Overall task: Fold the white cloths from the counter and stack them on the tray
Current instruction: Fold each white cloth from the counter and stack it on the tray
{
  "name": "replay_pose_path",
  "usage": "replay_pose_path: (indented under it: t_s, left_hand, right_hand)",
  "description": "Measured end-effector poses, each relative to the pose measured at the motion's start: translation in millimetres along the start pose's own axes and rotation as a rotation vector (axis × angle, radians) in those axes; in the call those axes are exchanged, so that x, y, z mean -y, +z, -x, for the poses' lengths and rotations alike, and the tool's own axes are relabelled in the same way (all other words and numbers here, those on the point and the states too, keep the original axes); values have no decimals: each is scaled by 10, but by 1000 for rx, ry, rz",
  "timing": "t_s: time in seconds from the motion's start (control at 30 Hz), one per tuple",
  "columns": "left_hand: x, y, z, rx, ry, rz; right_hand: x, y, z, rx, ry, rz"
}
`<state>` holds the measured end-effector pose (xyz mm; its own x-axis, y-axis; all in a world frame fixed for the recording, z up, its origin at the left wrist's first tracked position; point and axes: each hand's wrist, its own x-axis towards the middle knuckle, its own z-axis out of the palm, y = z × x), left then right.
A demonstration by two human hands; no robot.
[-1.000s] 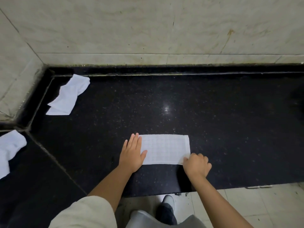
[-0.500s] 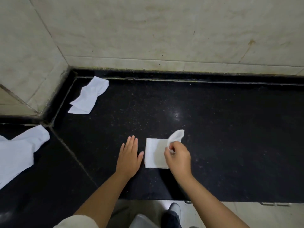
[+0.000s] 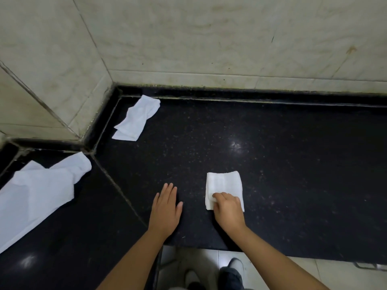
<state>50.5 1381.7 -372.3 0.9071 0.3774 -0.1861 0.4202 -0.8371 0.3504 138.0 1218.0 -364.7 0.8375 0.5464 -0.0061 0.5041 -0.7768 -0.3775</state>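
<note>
The right hand [image 3: 228, 208] is curled on the near edge of the folded cloth [image 3: 224, 188], fingers pinching its near left corner. Half a second earlier a flap was being carried over; now it has been laid flat, and the strip has been reduced to a compact square. The left hand [image 3: 166, 208], open and flat with nothing held, has been drawn off the cloth to bare counter [image 3: 293, 185] just left of it. This fold is judged finished. Two unfolded cloths remain: one far left by the wall [image 3: 136, 119], one larger at the near left [image 3: 37, 197]. No tray is seen.
</note>
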Motion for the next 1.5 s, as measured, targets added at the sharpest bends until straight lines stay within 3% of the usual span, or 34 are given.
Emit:
replay_pose_path:
  t_s: [0.1,0.17,0.3,0.37,0.47,0.5,0.6,0.73,0.9,1.07,1.17,1.23,1.37,1.5]
  left_hand:
    - [-33,-6,-18,-19,22,10]
    - [-47,-38,-26,-22,40,2]
    - [-92,-17,-30,17,71,-19]
    - [-167,11,-33,29,103,-24]
    - [-336,61,-59,0,217,-20]
    - [-405,74,-80,-24,284,-28]
    - [-611,83,-113,133,425,-111]
    - [-634,141,-129,258,419,-263]
    - [-598,109,-167,253,460,-290]
    - [-664,98,-256,197,495,-329]
    - [-731,128,-267,179,474,-368]
    - [-764,112,-252,156,475,-351]
    - [-825,237,-190,-31,699,-359]
    - [-1328,253,-13,-51,866,-350]
  right_hand:
    - [54,-74,-38,-65,44,-154]
    - [112,-115,-48,83,82,-162]
    - [-27,-117,86,275,-95,-121]
    - [-192,-168,150,179,-207,-40]
    - [-469,-225,244,1,-205,46]
    - [-518,-230,263,-3,-208,76]
    - [-606,-165,301,42,-233,117]
    - [-676,-90,328,78,-273,182]
    - [-762,-151,256,21,-276,110]
    - [-737,-301,98,128,-343,230]
    - [-635,-363,55,216,-238,145]
    - [-616,-409,65,238,-44,-3]
    - [-744,-584,279,263,111,-240]
    - [-1130,-897,683,208,195,-360]
